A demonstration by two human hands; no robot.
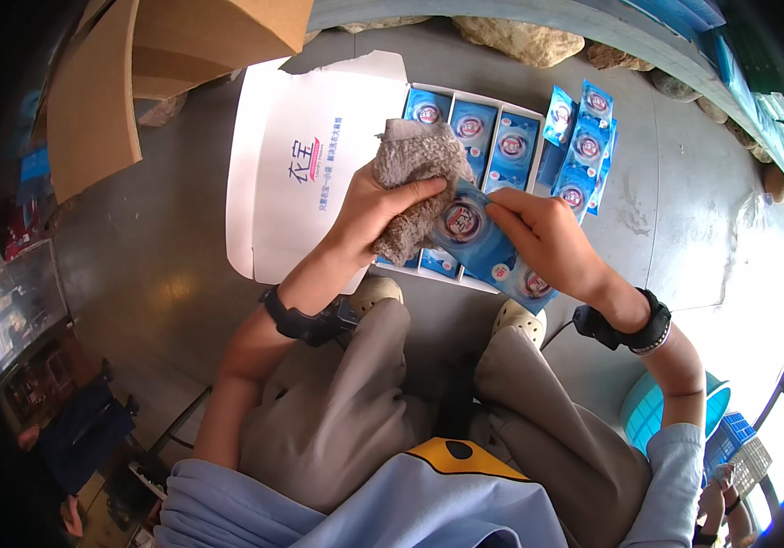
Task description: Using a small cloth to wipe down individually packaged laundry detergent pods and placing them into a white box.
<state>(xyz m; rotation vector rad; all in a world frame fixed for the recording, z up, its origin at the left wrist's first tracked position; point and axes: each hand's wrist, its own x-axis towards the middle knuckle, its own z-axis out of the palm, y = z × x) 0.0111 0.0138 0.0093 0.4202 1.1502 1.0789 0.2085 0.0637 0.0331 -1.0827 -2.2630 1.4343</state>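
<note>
My left hand (362, 212) is closed around a crumpled grey cloth (421, 151), its thumb lying over the cloth next to the edge of a blue sachet strip. My right hand (552, 239) pinches the top of that sachet strip (483, 239) between thumb and fingers. The strip hangs down toward my right shoe, with at least two joined sachets showing. Beneath both hands lies an open white box (319, 78), its lid folded out to the left. Dividers split the box, and blue sachets (512, 146) fill its compartments. The cloth and my hands hide part of them.
More sachet strips (586, 146) lie along the box's right side. A brown cardboard box (214, 46) stands at far left. Stones (520, 41) line the far edge. A turquoise basket (652, 406) and a blue crate (730, 437) are at lower right. Other people show at both lower corners.
</note>
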